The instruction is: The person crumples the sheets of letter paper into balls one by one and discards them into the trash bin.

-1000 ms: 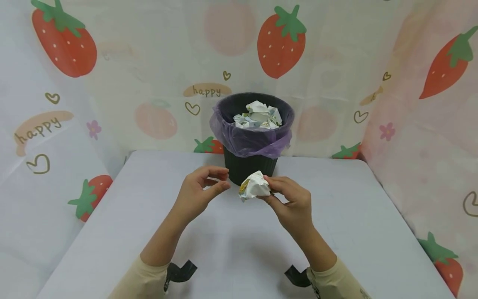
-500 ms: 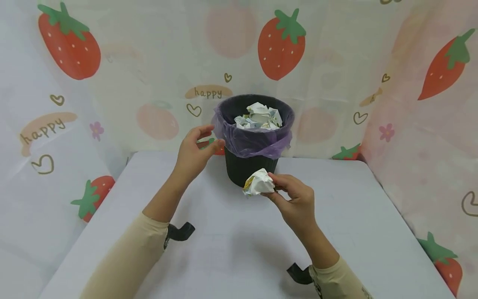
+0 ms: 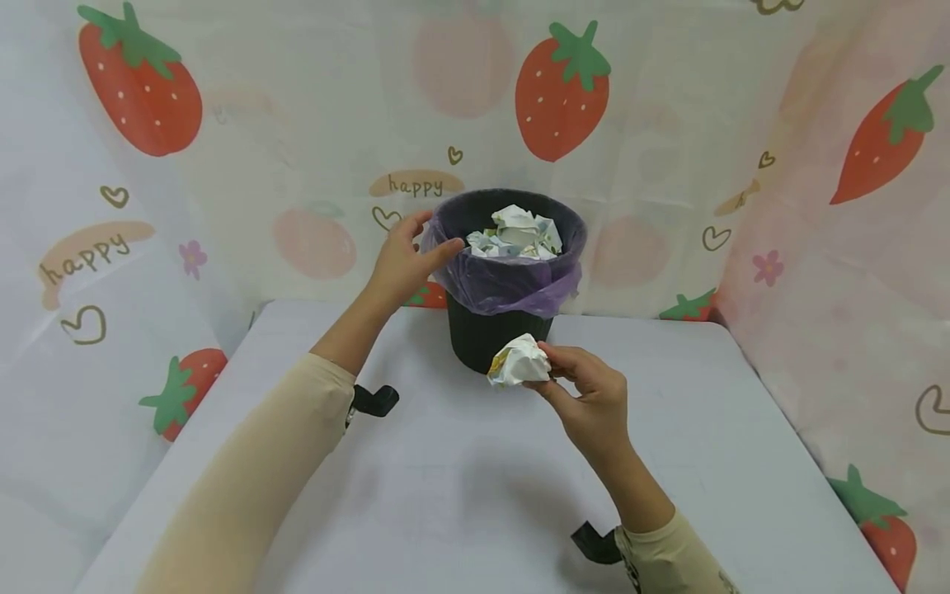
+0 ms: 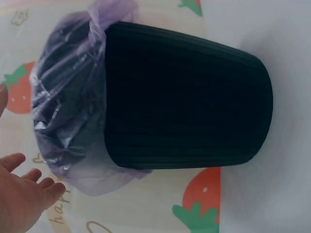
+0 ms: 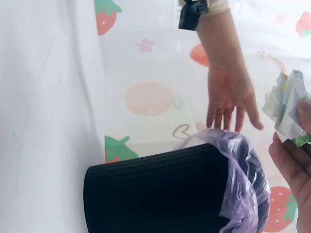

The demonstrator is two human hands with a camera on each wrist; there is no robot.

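A black trash bin (image 3: 486,337) stands on the table, lined with a purple plastic bag (image 3: 512,290) folded over its rim. Inside it lie several crumpled papers (image 3: 523,231). My left hand (image 3: 404,260) reaches to the bin's left side, thumb and fingers spread, fingertips right at the bag's edge. The right wrist view shows this left hand (image 5: 231,92) with straight fingers beside the bag. In front of the bin, above the table, my right hand (image 3: 594,404) pinches a crumpled ball of white printed paper (image 3: 519,361) between thumb and fingers.
The white table (image 3: 698,462) is enclosed by a pale cloth backdrop (image 3: 312,124) printed with strawberries, hearts and the word "happy". The bin stands near the table's back edge, close to this backdrop. Black wrist mounts (image 3: 597,544) stick out from the sleeves.
My left hand has moved forward and up from beside the paper ball to the bin's left rim. The right hand with the paper ball has shifted slightly right.
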